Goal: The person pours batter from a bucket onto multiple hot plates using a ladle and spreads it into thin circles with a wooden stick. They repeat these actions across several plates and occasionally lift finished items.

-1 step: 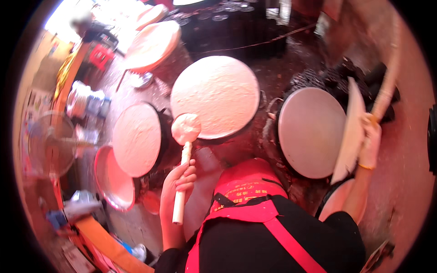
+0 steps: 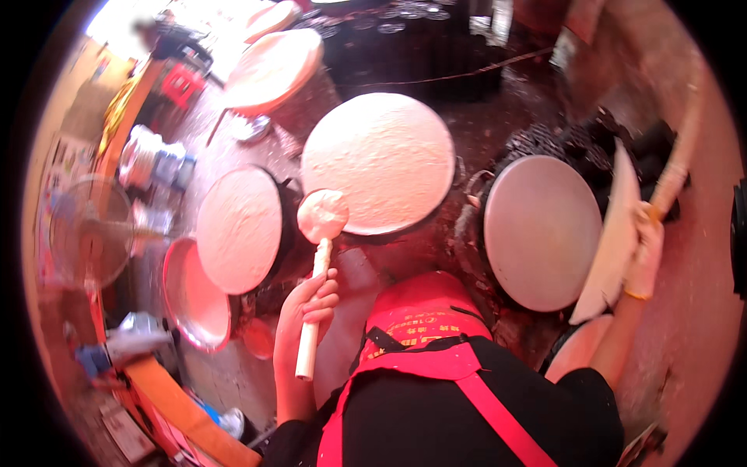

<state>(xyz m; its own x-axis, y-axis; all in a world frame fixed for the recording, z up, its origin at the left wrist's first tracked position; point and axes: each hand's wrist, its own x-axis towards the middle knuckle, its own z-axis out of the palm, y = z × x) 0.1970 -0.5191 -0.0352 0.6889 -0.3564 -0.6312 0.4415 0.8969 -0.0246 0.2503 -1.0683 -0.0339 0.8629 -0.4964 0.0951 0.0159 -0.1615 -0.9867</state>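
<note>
My left hand (image 2: 310,300) is closed round the pale handle of a ladle (image 2: 324,216). Pale batter covers the ladle's round bowl, which is held over the near edge of a large round pan (image 2: 377,159) with a pale, bumpy layer across it. At the right, my right hand (image 2: 644,241) grips a thin, pale, curved board (image 2: 609,241). The board stands on edge beside a round griddle (image 2: 542,233) with a smooth, bare-looking surface. A long pole (image 2: 681,156) rises beyond this hand; whether it joins the board I cannot tell.
A coated round pan (image 2: 240,229) and a pink-rimmed basin (image 2: 198,296) stand to the left. Another pale round (image 2: 274,71) is at the far left. Black cylindrical lumps (image 2: 599,140) lie behind the griddle. A fan (image 2: 89,232) stands at the left edge.
The curved board now leans a little more, with its lower end nearer the griddle's edge. My right hand is slightly lower and farther right. The ladle is still in my left hand.
</note>
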